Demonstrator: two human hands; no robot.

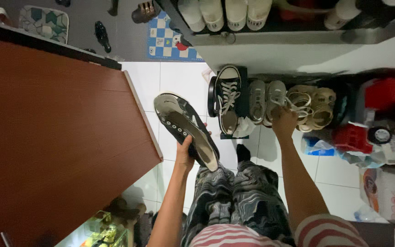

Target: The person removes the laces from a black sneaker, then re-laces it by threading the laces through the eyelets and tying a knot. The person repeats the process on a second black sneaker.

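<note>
Seen from above, both bare arms extend toward twelve o'clock. The left hand (pixel 184 153), at about eleven o'clock, is raised with its fingers curled closed in a grip. The right hand (pixel 283 121), at one o'clock, reaches farther forward, fingers bent downward.

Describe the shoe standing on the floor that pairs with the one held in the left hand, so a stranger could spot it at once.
Look under the white shelf to the row of footwear on the tiled floor. At the row's left end stands a black canvas sneaker with white laces and a white toe cap. Its neighbours are pale grey sneakers and tan strappy sandals, so it is the only dark shoe.
</note>
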